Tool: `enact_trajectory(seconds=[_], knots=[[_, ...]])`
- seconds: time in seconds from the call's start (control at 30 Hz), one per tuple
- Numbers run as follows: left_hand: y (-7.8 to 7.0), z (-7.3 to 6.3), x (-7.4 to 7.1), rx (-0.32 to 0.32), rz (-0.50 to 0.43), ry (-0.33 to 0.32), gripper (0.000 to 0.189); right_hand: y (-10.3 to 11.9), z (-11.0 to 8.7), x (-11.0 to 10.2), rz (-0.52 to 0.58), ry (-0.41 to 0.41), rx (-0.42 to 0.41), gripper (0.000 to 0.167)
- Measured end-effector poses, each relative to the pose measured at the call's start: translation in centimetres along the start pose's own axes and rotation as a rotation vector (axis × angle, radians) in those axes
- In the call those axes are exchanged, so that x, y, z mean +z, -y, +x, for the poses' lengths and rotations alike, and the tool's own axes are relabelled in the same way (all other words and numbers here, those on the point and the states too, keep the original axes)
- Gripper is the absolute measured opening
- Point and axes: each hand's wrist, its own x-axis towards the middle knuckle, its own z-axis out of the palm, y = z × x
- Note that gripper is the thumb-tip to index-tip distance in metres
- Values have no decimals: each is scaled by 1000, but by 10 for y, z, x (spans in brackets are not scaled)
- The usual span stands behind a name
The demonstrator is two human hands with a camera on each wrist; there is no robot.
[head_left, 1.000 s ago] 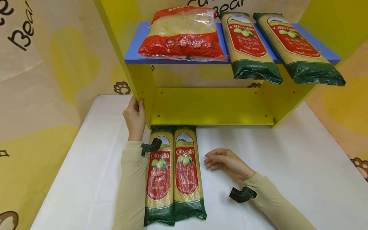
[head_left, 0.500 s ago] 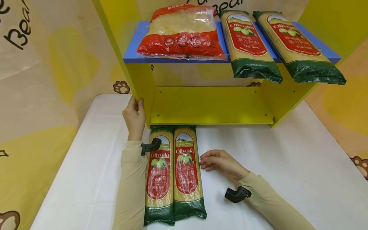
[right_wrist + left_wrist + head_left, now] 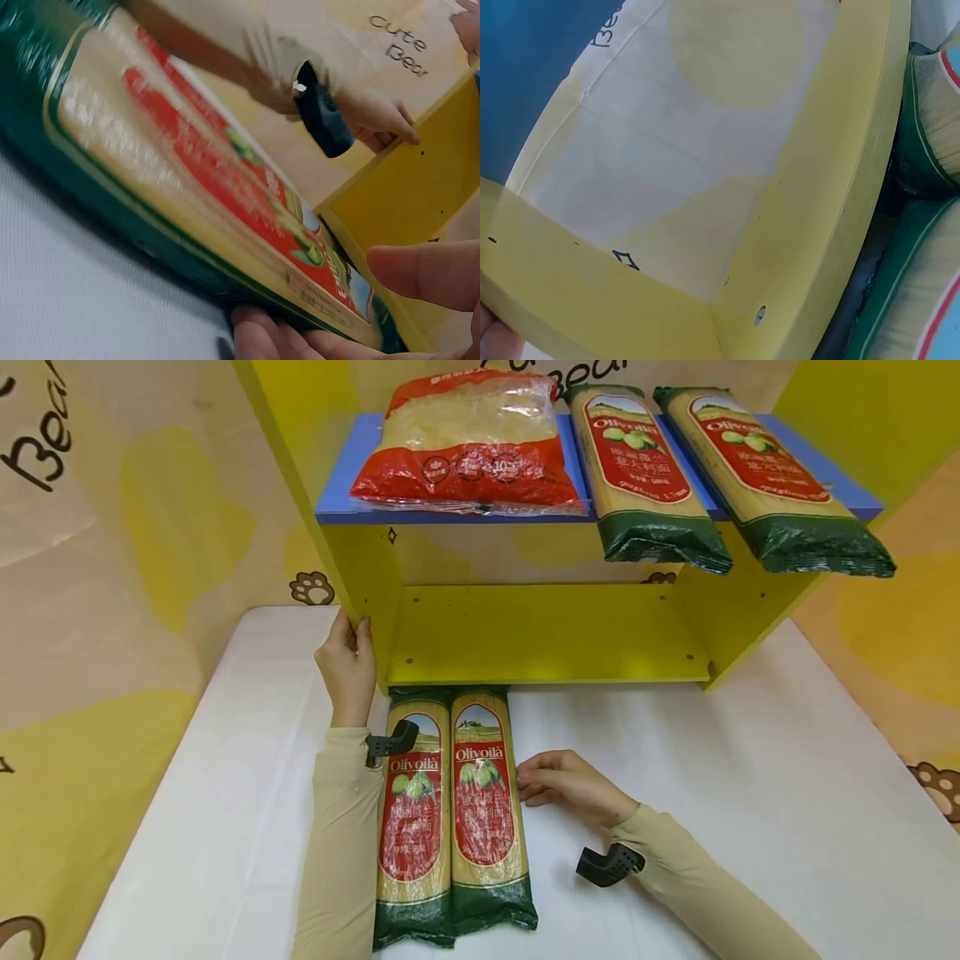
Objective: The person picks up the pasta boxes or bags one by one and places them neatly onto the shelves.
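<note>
My left hand [image 3: 347, 670] grips the front edge of the left side panel [image 3: 303, 497] of a yellow shelf unit, near its bottom. Two packs of spaghetti lie side by side on the white table in front of the unit: a left pack [image 3: 414, 827] and a right pack [image 3: 487, 814]. The left forearm partly covers the left pack. At the right pack's long right edge is my right hand [image 3: 573, 783]. In the right wrist view its fingers [image 3: 259, 341] meet that edge low down, while the thumb [image 3: 424, 274] stays apart from the wrapper.
On the blue upper shelf [image 3: 345, 485] lie a red and clear bag of pale noodles [image 3: 472, 447] and two more spaghetti packs [image 3: 637, 468] [image 3: 772, 468], whose green ends overhang the front. A yellow lower shelf [image 3: 547, 631] sits beneath. Patterned cloth [image 3: 180, 527] hangs behind.
My right hand has moved left, from apart to the right pack's edge. The left hand keeps its grip on the side panel, and the packs lie as before.
</note>
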Motion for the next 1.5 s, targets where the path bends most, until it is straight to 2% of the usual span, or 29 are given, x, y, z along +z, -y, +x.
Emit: enact_trajectory(seconds=[0.2,0.3,0.5,0.8,1.23,1.5], knots=[[5,0,-1,12,-6,-8,24,-1,4,5,131,49,47,21],[4,-1,-2,9,-5,-7,24,0,7,8,144,46,65,15],[2,-1,-3,-37,-23,-13,22,0,11,10,136,54,76,10],[0,0,-2,-41,-26,-12,22,-1,13,8,180,40,100,9],[2,-1,0,-7,-39,0,23,0,25,18,64,3,116,25],[1,-1,1,-8,-23,-5,24,1,28,25,-62,-19,62,31]])
